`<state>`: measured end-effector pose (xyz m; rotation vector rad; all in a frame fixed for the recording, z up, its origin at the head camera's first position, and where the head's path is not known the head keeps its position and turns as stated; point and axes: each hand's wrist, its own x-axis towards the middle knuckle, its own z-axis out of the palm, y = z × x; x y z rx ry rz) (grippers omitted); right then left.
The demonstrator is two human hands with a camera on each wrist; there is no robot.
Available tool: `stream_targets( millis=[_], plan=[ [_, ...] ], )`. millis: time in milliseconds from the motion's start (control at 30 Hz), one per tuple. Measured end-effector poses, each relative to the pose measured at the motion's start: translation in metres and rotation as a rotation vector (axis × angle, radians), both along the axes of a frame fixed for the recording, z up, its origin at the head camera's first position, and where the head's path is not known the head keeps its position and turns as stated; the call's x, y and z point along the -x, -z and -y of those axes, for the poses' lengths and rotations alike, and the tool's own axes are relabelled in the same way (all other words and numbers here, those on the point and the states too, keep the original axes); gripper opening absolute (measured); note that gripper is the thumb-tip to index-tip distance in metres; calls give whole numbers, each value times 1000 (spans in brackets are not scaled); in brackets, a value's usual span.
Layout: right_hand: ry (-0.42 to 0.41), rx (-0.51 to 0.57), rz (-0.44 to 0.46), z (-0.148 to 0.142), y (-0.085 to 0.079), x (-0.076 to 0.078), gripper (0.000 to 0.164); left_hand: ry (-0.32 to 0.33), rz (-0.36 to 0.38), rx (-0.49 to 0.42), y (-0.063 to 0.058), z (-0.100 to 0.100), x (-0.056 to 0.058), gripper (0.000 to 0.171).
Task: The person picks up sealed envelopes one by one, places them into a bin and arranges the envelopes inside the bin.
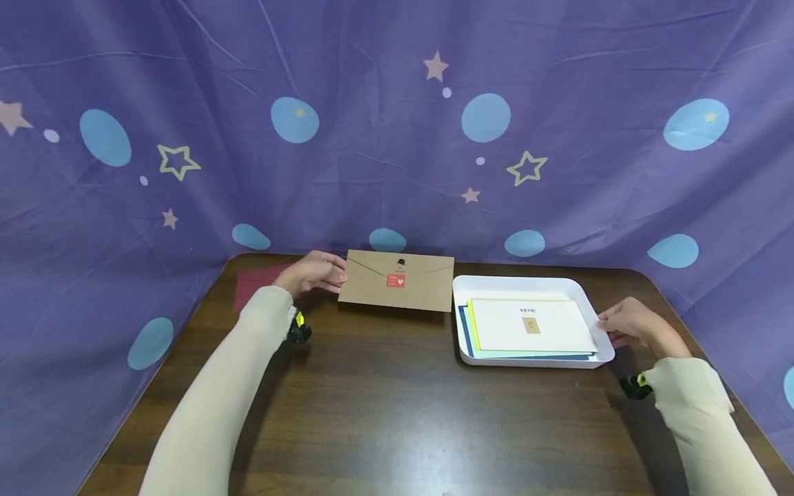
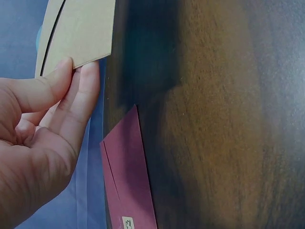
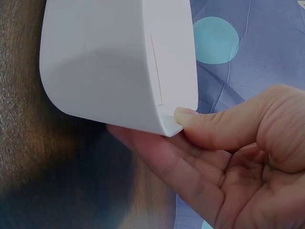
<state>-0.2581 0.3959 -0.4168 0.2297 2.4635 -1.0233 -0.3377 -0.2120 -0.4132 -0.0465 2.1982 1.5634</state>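
Note:
My left hand (image 1: 318, 271) pinches the left edge of a kraft-brown envelope (image 1: 428, 281), with the thumb on one face and fingers behind, as the left wrist view shows. The envelope is held off the table, its flap side with a red heart sticker towards me. Its right end comes up to the left side of a white tray (image 1: 462, 284). At the tray's right side, my right hand (image 1: 639, 324) grips the rim, thumb over the edge and fingers beneath. Inside the tray lie several stacked envelopes, a white envelope (image 1: 502, 331) on top, with yellow, blue and pale green edges showing below.
A dark red envelope (image 2: 126, 176) lies on the table at the far left, partly behind the left hand in the head view. The brown wooden table (image 1: 384, 406) ends at the back against a purple curtain (image 1: 372, 172) with stars and blue dots.

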Motion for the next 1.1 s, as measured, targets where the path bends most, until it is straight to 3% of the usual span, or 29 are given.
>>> stream_targets(
  millis=[400,767,1100],
  plan=[
    [-9,5,-13,-1,-2,0,37,89,6,-57,-12,-2,0,25],
    [-1,-12,-11,0,-3,0,39,111,-13,-96,-36,-24,-3,29],
    [6,-10,-8,0,-1,1,38,180,-33,-40,-54,-49,-10,26]
  ],
)
